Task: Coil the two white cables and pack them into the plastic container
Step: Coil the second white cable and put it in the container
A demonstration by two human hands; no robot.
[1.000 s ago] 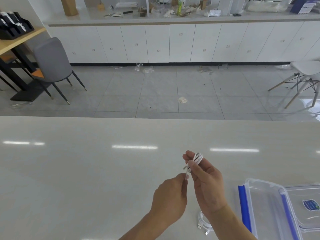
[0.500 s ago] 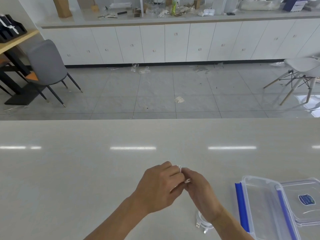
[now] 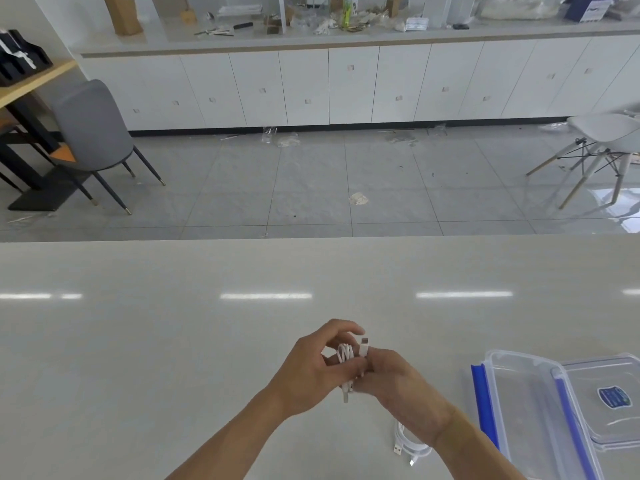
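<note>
**Cable 1 is bundled and its tail is nearly wrapped**

Your 2 hands meet low in the centre of the frame, above the pale table (image 3: 145, 341). A second ago your right hand (image 3: 398, 386) held the loops up alone with your left hand (image 3: 311, 372) pinching the tail below; half a second ago both hands closed over the bundle and hid it. Now your left hand has opened a little: thumb and index finger spread above the bundle, the other fingers curled around the first white cable (image 3: 346, 356), whose loops show between your hands. One connector (image 3: 364, 345) stands up above your right knuckles and a short end hangs below the bundle. Your right hand is closed tight on the lower part of the same coil.

From this I judge that the wrap is close to finished, and you still need to secure the loose end so the loops hold when you let go.

The second white cable (image 3: 410, 443) lies on the table at the bottom of the frame, just beside your right forearm and partly hidden by it, already looped, its plug ends pointing toward the lower edge. The plastic container (image 3: 519, 410) sits open at the lower right, with its lid (image 3: 609, 403) beside it at the right edge. Nothing shows inside it, so both cables are still to be packed.
</note>
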